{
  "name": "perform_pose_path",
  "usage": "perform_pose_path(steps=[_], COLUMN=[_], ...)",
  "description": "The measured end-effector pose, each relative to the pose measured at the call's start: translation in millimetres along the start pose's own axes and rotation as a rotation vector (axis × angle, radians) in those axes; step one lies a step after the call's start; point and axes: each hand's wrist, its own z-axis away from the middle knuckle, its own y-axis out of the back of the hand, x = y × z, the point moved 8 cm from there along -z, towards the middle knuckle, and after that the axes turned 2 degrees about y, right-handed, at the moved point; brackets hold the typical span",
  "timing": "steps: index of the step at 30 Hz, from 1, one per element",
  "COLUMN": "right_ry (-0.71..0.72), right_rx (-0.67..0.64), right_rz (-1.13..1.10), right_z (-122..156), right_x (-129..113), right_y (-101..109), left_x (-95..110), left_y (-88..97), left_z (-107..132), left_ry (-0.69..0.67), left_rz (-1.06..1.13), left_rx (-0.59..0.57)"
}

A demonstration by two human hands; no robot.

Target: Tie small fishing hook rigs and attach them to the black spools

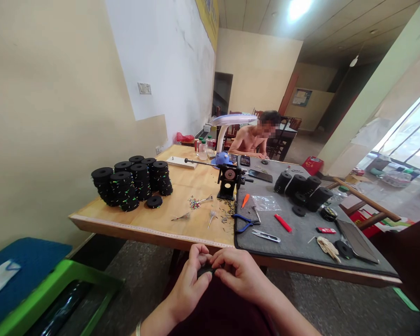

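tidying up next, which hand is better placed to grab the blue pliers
Probably the right hand: it's nearer the pliers than the left hand, though both are at the black piece.

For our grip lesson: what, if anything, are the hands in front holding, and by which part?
A small dark object, partly hidden: the left hand grips its edge, the right hand is at its right end.

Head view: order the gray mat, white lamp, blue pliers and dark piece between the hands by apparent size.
1. Gray mat
2. White lamp
3. Blue pliers
Dark piece: partly hidden, so unranked.
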Motion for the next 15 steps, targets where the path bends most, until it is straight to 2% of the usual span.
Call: perform_pose_path(steps=[8,15], right_ry=[0.068,0.126], right_rx=[-0.004,-0.104], right_rz=[0.221,0.621], right_z=[4,6], right_x=[-11,-22], right_y=[-6,-15], left_x=[8,16], left_y=[-1.7,-8.4], left_z=[4,4], left_ry=[-0.051,-0.049], left_rz=[-0.267,-0.387], left_rx=[0.002,-0.046])
